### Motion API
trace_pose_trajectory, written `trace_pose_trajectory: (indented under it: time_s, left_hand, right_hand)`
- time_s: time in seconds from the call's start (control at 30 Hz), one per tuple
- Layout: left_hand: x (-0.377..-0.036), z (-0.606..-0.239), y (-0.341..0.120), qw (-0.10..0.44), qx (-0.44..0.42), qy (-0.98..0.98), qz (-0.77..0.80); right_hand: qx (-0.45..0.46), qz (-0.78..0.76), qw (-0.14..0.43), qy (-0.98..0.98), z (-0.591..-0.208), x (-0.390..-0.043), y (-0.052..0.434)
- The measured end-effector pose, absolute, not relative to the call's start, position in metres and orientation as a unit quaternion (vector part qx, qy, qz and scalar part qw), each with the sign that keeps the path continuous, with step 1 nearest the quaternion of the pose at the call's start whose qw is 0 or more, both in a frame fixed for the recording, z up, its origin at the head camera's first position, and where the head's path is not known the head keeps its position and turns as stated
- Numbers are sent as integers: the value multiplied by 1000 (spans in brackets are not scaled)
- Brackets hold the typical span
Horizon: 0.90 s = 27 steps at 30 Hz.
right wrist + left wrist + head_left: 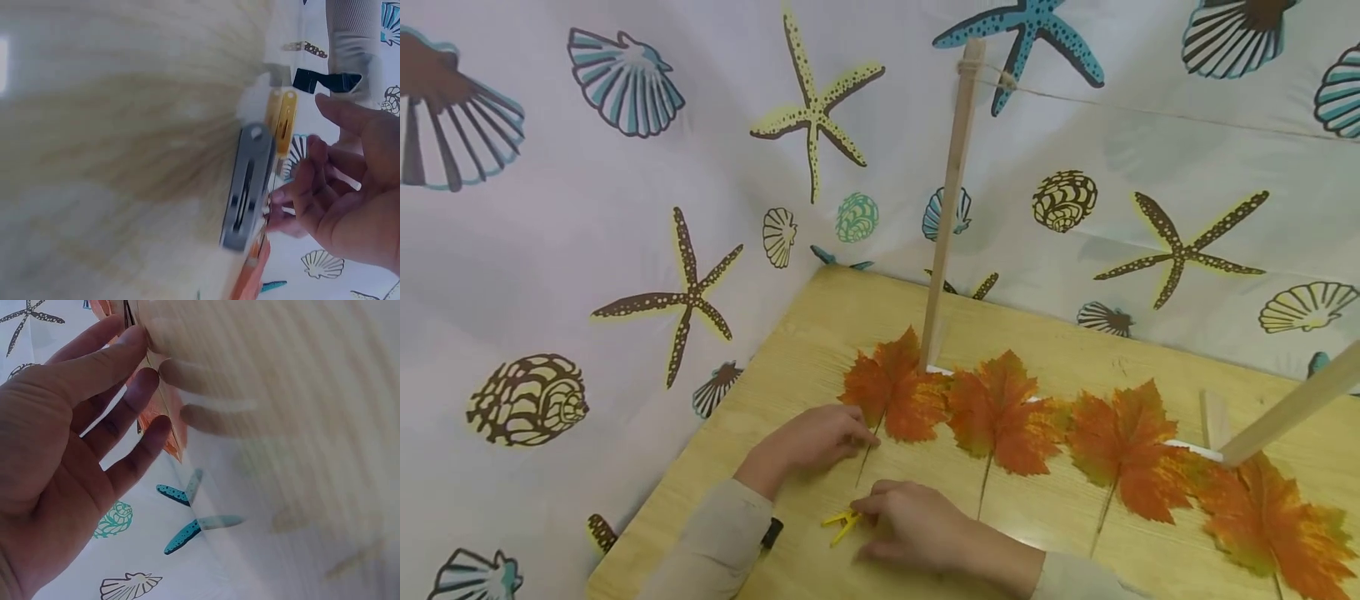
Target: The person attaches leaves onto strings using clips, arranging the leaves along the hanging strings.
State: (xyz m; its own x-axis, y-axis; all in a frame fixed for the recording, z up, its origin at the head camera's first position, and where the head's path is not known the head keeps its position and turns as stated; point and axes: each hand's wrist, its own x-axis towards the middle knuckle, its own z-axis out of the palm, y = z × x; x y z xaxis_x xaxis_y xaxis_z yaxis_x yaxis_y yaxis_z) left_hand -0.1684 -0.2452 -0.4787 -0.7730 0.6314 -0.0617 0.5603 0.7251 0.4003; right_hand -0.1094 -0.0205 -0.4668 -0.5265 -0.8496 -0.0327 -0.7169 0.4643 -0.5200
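Observation:
My left hand pinches the thin stem of the leftmost orange artificial maple leaf, which lies on the wooden table. The left wrist view has the thumb and fingertips of the left hand at that stem, low over the board. In front, my right hand reaches to a yellow clothespin, its fingertips right at one end. From the right wrist, the right hand has relaxed fingers with nothing between them. Beside the yellow clothespin lies a grey clothespin, hidden in the head view.
More orange leaves lie in a row to the right, stems toward me. Behind them rises a wooden post with a string tied at its top, running right. A second post stands at the right. Shell-printed cloth surrounds the table.

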Motion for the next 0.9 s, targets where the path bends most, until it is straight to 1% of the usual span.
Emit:
trace_pose_trajectory:
  time_s: [0.13, 0.3, 0.57, 0.63, 0.77, 0.9]
  left_hand:
    - [-166, -479, -243, 115, 311, 922, 202]
    - [-170, -479, -243, 106, 311, 921, 209]
    - [-171, -480, -240, 111, 323, 918, 203]
    - [-172, -482, -239, 111, 331, 917, 195]
    - [-178, -483, -237, 113, 347, 914, 178]
    - [-187, -477, -239, 92, 361, 915, 156]
  right_hand:
    - [-458, -252, 155, 838, -469, -107, -36]
    - [-442, -254, 170, 844, -470, -112, -48]
    - [-397, -286, 234, 840, -485, -116, -56]
    - [-394, -281, 237, 842, -489, -117, -57]
    - [-436, -280, 218, 827, -496, -123, -61]
    - [-472, -271, 203, 814, -495, -131, -66]
